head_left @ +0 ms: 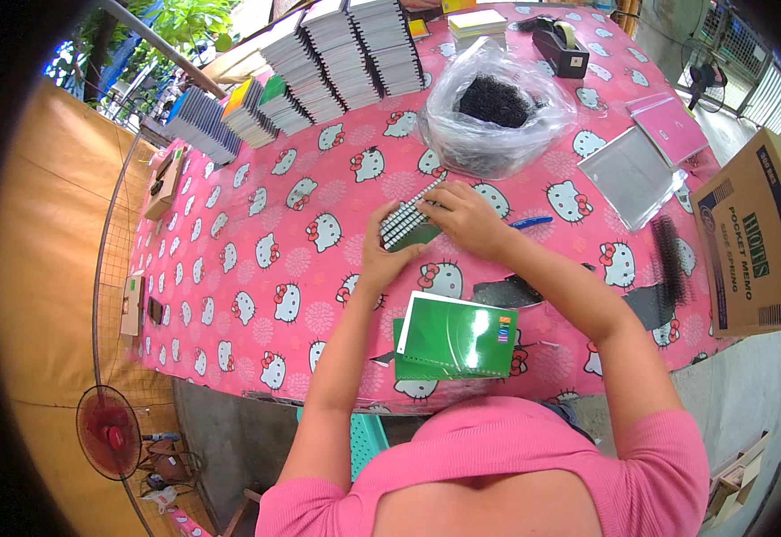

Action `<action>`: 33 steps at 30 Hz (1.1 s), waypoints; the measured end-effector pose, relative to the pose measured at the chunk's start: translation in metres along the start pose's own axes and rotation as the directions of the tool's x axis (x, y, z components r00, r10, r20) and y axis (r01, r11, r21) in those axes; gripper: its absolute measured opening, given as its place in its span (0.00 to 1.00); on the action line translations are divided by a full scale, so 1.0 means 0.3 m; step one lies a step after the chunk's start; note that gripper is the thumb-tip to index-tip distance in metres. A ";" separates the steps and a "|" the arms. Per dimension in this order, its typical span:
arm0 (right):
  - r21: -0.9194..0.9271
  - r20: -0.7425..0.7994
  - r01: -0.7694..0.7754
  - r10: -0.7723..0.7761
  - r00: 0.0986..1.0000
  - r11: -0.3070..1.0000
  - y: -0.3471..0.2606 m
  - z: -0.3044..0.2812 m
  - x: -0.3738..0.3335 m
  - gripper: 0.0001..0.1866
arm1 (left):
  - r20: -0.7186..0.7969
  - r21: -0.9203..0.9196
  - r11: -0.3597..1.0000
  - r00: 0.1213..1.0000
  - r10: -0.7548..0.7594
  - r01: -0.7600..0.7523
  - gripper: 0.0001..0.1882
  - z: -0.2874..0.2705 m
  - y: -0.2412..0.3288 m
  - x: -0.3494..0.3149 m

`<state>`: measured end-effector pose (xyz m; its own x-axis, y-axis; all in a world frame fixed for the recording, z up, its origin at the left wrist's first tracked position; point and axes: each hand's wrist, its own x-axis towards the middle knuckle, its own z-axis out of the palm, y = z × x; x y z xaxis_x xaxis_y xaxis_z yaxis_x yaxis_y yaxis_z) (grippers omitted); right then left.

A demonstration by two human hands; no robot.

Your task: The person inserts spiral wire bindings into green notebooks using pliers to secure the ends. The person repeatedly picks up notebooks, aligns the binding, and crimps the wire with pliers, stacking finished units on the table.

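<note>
A small stack of notebooks (403, 224), with rows of black binding along its white edges and a green cover below, stands tilted above the table. My left hand (385, 254) wraps its near left side, thumb under the stack. My right hand (462, 213) grips its upper right side with bent fingers. Nearer to me lie green notebook covers with pages (458, 335), overlapping, with punched holes along an edge. A blue pen (531, 222) rests right of my right hand. Beyond my hands sits a clear plastic bag (448, 143) of black binding pieces (495, 101).
Tall stacks of bound notebooks (337, 63) line the far left edge. A black tape dispenser (562, 52) stands at the far right. Clear plastic sleeves (630, 179), a pink cover (670, 128) and a cardboard box (753, 237) occupy the right side. Black scraps (508, 292) lie near my right forearm.
</note>
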<state>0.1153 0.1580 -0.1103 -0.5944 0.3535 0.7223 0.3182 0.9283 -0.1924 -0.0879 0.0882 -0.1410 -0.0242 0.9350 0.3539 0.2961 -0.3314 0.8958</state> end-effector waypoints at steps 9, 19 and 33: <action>0.000 0.287 -0.070 0.067 0.956 0.998 -0.016 -0.002 0.006 0.12 | 0.086 0.263 0.936 0.960 -0.266 0.235 0.30 -0.076 0.066 0.163; 0.378 -0.105 -0.475 0.546 0.831 0.795 0.064 -0.076 -0.019 0.16 | -0.087 -0.209 0.665 0.664 -0.743 0.717 0.21 -0.053 0.027 0.078; 0.240 0.211 -0.734 0.704 0.678 0.635 -0.019 -0.006 0.013 0.18 | -0.113 -0.526 0.585 0.631 -0.768 0.618 0.19 -0.187 0.098 -0.042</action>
<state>0.1127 0.1539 -0.1052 -0.3347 0.9177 0.2139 0.4610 0.3574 -0.8123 -0.1324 0.0596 -0.1041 -0.3503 0.8299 -0.4342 -0.3438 0.3173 0.8838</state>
